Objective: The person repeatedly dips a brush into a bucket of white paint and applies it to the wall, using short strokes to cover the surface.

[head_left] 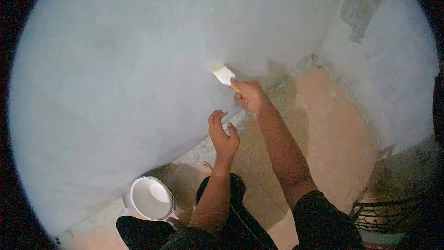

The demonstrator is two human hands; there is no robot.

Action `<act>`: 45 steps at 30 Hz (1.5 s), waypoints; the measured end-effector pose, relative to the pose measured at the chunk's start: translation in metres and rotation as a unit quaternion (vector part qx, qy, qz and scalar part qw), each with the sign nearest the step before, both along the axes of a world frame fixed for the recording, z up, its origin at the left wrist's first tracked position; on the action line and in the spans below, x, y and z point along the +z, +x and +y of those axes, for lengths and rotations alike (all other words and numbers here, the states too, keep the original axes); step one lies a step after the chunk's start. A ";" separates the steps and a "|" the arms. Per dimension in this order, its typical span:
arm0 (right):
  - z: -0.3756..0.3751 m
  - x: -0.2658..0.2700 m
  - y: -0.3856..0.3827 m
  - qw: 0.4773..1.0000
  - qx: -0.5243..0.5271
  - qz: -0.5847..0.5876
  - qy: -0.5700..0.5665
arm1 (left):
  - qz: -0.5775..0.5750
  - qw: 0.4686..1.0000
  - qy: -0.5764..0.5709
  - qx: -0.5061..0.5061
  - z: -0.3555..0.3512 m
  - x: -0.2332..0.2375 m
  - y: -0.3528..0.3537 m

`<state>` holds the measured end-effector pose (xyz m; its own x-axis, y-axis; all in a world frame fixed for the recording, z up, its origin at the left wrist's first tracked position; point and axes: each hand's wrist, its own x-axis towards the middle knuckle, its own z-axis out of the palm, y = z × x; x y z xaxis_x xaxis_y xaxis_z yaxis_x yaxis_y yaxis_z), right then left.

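Note:
My right hand (251,95) is closed around the handle of a paintbrush (224,74). Its pale bristles meet or nearly meet the light grey-white wall (129,65); the exact contact is too small to tell. Lower and to the left, my left hand (224,135) is raised with thumb and fingers apart, holding nothing, close to the foot of the wall. A white bucket (152,198) with whitish contents stands on the floor against the wall, beside my dark-clothed knee.
The wall meets a second wall (393,74) at a corner on the right, where a dark grey patch (360,9) shows. Brownish floor (323,111) lies below. A dark metal rack-like object (384,215) stands at lower right. A small yellowish item (206,164) lies near the wall's foot.

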<state>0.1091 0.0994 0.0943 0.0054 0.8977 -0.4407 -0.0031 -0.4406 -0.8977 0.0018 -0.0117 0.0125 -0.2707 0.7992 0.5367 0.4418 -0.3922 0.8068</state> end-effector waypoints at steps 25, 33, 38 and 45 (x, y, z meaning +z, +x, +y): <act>0.001 0.044 -0.027 0.668 0.051 -0.617 0.413 | -0.035 0.999 0.010 -0.009 -0.002 -0.004 -0.005; 0.009 0.103 0.009 0.643 0.084 -0.661 0.378 | -0.005 0.999 0.036 0.000 -0.002 -0.002 -0.005; 0.005 0.187 -0.005 0.691 -0.094 -0.590 0.407 | 0.001 1.000 0.031 -0.004 -0.001 -0.005 -0.006; 0.021 0.111 -0.007 0.708 -0.142 -0.439 0.535 | -0.026 1.000 0.010 -0.012 -0.001 0.000 -0.006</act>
<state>0.1022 0.1205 0.2052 0.1035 0.6230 0.7753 0.8103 0.3992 -0.4290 -0.0041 -0.0126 0.0122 -0.2791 0.7951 0.5384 0.3903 -0.4183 0.8202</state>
